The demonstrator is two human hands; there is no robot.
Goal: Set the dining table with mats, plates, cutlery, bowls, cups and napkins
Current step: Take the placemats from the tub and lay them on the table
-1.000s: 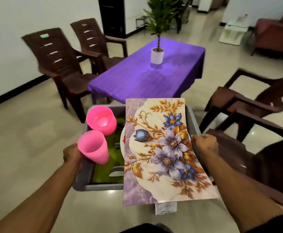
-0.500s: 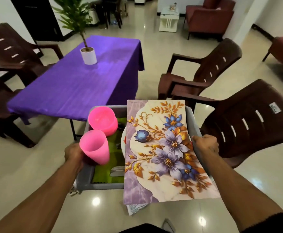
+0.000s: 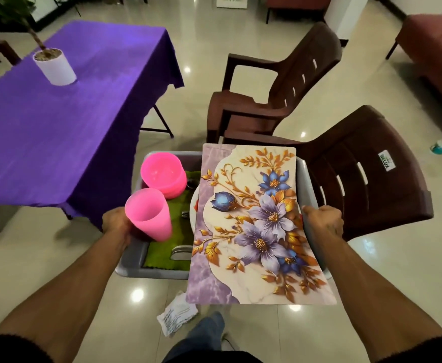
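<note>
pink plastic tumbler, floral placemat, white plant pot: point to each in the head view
pink plastic tumbler point(image 3: 149, 216), head view, on its side wall
floral rectangular placemat point(image 3: 256, 226), head view, on the purple flowers at its centre
white cylindrical plant pot point(image 3: 56, 68), head view, on its outer wall

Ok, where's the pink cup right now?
In the head view the pink cup stands at the left side of the grey tub, beside the left hand, just in front of the pink bowls.
</note>
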